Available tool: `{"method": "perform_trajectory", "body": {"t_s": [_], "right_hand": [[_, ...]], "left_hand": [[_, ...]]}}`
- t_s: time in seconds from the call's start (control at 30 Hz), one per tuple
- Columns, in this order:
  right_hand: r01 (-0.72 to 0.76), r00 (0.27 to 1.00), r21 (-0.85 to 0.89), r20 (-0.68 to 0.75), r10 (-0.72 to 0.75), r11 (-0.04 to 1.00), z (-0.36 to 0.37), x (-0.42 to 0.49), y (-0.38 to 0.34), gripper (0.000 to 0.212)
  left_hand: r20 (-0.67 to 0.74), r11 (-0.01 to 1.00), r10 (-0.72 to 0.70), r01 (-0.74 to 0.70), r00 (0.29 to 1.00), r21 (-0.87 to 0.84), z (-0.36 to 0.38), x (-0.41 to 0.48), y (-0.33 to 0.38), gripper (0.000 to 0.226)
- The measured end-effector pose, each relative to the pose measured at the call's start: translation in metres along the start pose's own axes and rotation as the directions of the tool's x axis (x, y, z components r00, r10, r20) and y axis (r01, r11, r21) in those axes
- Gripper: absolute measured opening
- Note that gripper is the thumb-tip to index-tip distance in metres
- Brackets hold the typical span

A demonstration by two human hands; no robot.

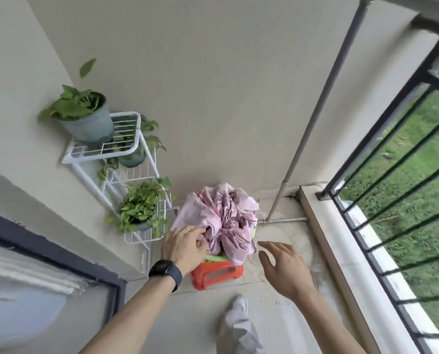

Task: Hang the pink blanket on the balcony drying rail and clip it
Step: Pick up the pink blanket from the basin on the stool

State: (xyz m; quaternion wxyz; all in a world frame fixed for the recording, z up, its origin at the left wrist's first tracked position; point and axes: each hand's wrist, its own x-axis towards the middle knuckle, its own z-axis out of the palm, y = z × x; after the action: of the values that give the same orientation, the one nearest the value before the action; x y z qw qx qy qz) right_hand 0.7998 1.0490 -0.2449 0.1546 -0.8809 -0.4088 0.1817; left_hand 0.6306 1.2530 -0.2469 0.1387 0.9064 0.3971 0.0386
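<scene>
The pink blanket (219, 215) lies bunched in a heap on top of a green basket (215, 258) that rests on an orange stool (217, 274). My left hand (185, 247), with a dark watch on the wrist, has its fingers curled into the blanket's left edge. To the right of the heap my right hand (281, 267) hovers with fingers spread, not touching it. The black balcony rail (392, 106) runs along the right side. No clips are visible.
A white wire plant stand (126, 159) with three potted plants stands against the wall at the left. A grey pipe (315, 113) runs down to the floor by the low ledge (341, 251). A door frame is at lower left. My foot (240, 306) is below the stool.
</scene>
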Motion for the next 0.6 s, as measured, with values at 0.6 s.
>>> {"method": "perform_trajectory", "body": {"t_s": [0.6], "right_hand": [[-0.302, 0.808, 0.049, 0.543, 0.228, 0.952, 0.144, 0.26, 0.069, 0.058]], "left_hand": [[0.448, 0.934, -0.274, 0.347, 0.851, -0.088, 0.196, 0.188, -0.045, 0.061]]}}
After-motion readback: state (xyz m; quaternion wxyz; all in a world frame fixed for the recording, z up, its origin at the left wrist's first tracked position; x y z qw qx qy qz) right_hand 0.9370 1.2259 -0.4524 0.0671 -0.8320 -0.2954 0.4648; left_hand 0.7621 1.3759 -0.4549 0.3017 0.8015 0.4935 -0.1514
